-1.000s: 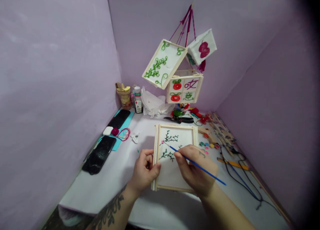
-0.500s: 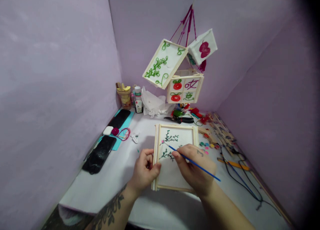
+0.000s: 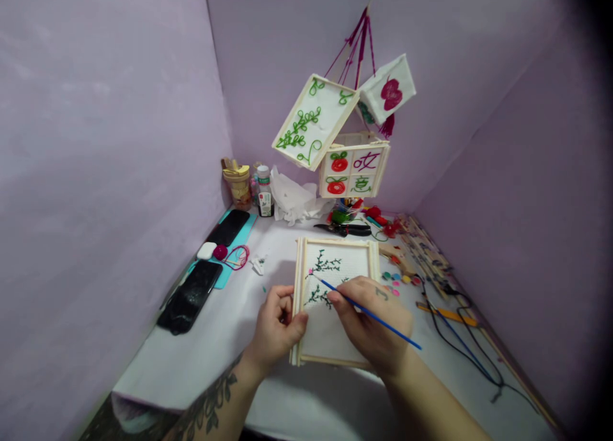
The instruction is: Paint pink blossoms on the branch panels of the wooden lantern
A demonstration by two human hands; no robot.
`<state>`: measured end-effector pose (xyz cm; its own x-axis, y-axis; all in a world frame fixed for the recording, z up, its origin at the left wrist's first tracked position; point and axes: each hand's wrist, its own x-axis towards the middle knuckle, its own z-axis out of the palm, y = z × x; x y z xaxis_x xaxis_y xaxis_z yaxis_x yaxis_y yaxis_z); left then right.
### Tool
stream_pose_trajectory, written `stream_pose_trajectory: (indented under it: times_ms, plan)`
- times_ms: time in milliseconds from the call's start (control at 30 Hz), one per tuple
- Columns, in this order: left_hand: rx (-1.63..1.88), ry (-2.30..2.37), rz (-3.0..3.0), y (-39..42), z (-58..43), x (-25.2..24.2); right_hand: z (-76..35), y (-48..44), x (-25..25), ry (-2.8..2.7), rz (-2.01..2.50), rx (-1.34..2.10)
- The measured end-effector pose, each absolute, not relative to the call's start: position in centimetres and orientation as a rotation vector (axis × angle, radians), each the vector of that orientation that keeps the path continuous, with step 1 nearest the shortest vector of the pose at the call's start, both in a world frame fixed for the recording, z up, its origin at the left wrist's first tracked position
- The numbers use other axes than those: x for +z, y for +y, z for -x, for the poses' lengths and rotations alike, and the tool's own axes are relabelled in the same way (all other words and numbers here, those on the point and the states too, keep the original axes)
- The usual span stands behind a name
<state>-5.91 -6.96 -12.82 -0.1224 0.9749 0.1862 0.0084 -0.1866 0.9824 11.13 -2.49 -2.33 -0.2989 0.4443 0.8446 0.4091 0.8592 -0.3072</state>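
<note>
My left hand [image 3: 275,329] grips the left edge of a wooden-framed panel [image 3: 330,339], thumb on the front and fingers curled behind it. White paper fills the frame, with dark green branches [image 3: 328,262] painted on it and a small pink dab [image 3: 311,272] at upper left. Between thumb and fingers, my right hand [image 3: 376,323] pinches a thin blue paintbrush [image 3: 383,320]. The brush tip touches or nearly touches the paper beside the pink dab. My right hand covers the panel's lower right part.
Two black phones [image 3: 190,297] and a magenta yarn ball [image 3: 220,253] lie at left. Pliers [image 3: 345,229], a bottle [image 3: 265,192] and crumpled paper [image 3: 297,198] are at the back. Small paint pots [image 3: 395,280] and a black cable [image 3: 460,339] sit right. Decorated frames [image 3: 318,122] hang above.
The brush tip has shifted very slightly down and left near the pink dab. My left hand and the panel stay in place.
</note>
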Motion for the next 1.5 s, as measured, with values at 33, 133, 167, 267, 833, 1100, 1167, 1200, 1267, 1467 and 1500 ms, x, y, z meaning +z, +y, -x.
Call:
stream_pose_trajectory:
  times_ms: [33,133,167,267,833,1100,1167,1200,1267,1467,1500]
  plan:
    - [1.441,1.205,-1.294,-6.96,5.93,-12.81,-11.14,-2.49,-2.35,-1.925,0.631,0.042]
    - [1.436,1.212,-1.319,-6.99,5.95,-12.77,-11.16,-2.49,-2.37,-1.929,0.628,0.049]
    - [1.434,1.212,-1.322,-7.0,5.95,-12.76,-11.16,-2.49,-2.36,-1.931,0.624,0.053]
    - [1.431,1.206,-1.324,-7.04,5.96,-12.79,-11.17,-2.52,-2.3,-1.931,0.615,0.059]
    - [1.45,1.206,-1.352,-6.89,5.94,-12.91,-11.16,-2.47,-2.46,-1.937,0.608,0.063]
    - [1.447,1.208,-1.344,-6.93,5.93,-12.71,-11.18,-2.37,-2.38,-1.94,0.61,0.046]
    - [1.447,1.208,-1.346,-6.92,5.94,-12.62,-11.15,-2.4,-2.36,-1.937,0.615,0.049]
    - [1.447,1.205,-1.348,-6.91,5.94,-12.59,-11.14,-2.41,-2.35,-1.938,0.617,0.047]
    - [1.447,1.197,-1.356,-6.89,5.94,-12.61,-11.13,-2.44,-2.33,-1.937,0.62,0.039]
    - [1.455,1.208,-1.366,-6.94,5.99,-12.97,-11.19,-2.47,-2.51,-1.917,0.607,0.05]
    - [1.454,1.208,-1.364,-6.96,6.0,-13.01,-11.19,-2.47,-2.57,-1.912,0.602,0.056]
